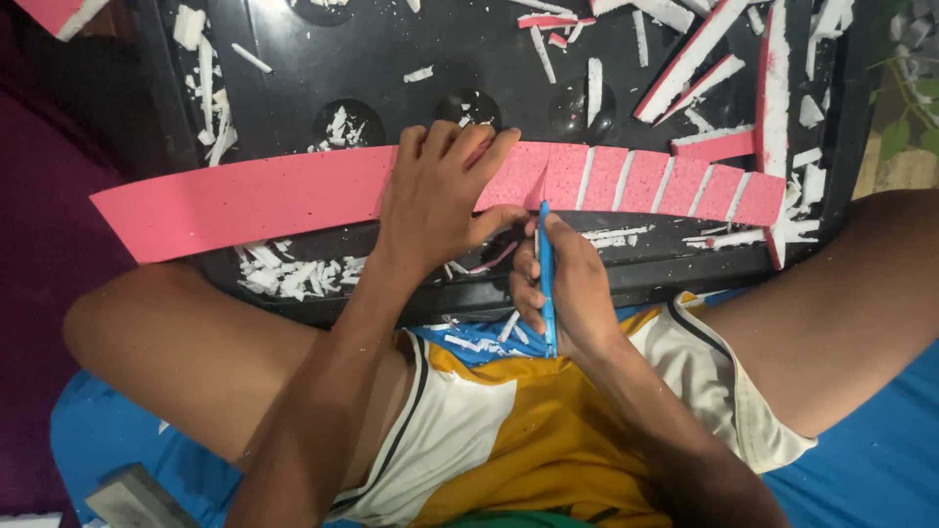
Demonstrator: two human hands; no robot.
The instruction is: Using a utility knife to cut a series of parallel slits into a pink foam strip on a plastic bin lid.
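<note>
A long pink foam strip [254, 200] lies across a black tray-like board [391, 59] resting on my lap. Its right part is scored by several white cross cuts. My left hand [440, 191] presses flat on the strip near its middle, fingers spread. My right hand [562, 288] grips a blue craft knife [546, 279], its tip touching the strip's near edge just right of my left thumb.
White and pink foam offcuts [284, 274] litter the board, with longer pink-and-white strips [704, 59] at the back right. My bare knees flank the board. Blue cloth [861, 460] lies under me, and a grey block [137, 499] sits at the lower left.
</note>
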